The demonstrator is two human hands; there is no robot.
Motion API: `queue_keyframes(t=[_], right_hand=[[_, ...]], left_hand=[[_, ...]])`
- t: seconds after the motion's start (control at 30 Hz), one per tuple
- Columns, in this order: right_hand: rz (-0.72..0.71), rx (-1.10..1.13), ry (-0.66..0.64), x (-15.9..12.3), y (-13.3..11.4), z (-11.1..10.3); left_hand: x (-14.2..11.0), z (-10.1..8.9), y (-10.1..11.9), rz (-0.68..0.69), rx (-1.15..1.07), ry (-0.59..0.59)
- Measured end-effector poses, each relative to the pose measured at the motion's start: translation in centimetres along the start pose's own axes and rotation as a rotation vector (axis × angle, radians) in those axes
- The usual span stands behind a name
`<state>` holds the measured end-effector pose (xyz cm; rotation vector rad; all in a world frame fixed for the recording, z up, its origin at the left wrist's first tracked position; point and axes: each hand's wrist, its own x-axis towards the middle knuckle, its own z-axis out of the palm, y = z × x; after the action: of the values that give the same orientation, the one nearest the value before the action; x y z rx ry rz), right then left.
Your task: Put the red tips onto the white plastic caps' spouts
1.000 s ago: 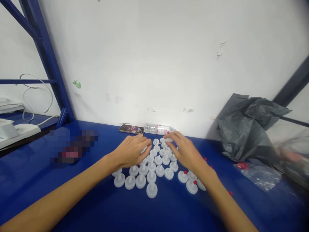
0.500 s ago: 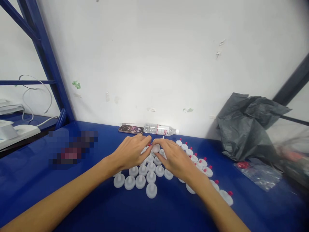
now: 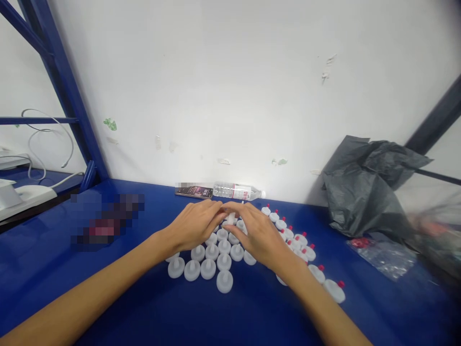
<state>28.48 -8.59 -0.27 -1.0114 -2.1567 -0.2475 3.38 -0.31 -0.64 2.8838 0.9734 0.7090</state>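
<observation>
Several white plastic caps with stems stand in rows on the blue table. To their right runs a line of white caps with red tips. My left hand and my right hand meet above the far end of the white caps, fingertips touching. Between the fingertips shows a small white piece, pinched by both hands. The fingers of both hands are curled together.
A phone and a lying water bottle rest at the wall. A crumpled dark plastic bag and a clear bag with red bits lie at the right. A blue rack post and white cables stand at the left.
My right hand moved left from the far caps to meet my left hand, uncovering the row of red-tipped caps. The fingertips of both hands now close on a small white piece.
</observation>
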Motion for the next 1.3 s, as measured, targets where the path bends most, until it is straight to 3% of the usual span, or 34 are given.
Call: queue_keyframes(t=[0.2,0.43,0.57,0.7,0.8,0.93,1.1,1.3], right_hand=[[0.041,-0.090,-0.005,0.1,-0.1,0.3],[0.024,-0.068,-0.004,0.2,0.6,0.3],[0.006,-0.071,0.009,0.8,1.0,0.1],[0.198,-0.151,0.077,0.6,3.3,-2.2],[0.334,-0.200,0.156,-0.3,5.6,-4.7],[0.459,-0.204,0.191,-0.8,6.6,-6.1],[0.483,-0.108,0.057,-0.3,5.8,-5.2],[0.497,0.043,-0.093,0.3,4.6,-6.0]], left_hand=[[0.2,1.1,-0.8,-0.028,-0.009,0.058],[0.1,0.7,-0.2,0.027,-0.012,0.001],[0.5,0.0,0.2,-0.048,-0.317,0.047],[0.7,-0.6,-0.1,-0.148,-0.588,0.120],[0.6,-1.5,-0.3,-0.110,-0.370,0.122],[0.5,-2.6,-0.4,-0.037,0.017,-0.075],[0.5,-2.7,-0.9,-0.059,0.089,-0.273],[0.4,-2.7,-1.2,-0.064,0.097,-0.332]])
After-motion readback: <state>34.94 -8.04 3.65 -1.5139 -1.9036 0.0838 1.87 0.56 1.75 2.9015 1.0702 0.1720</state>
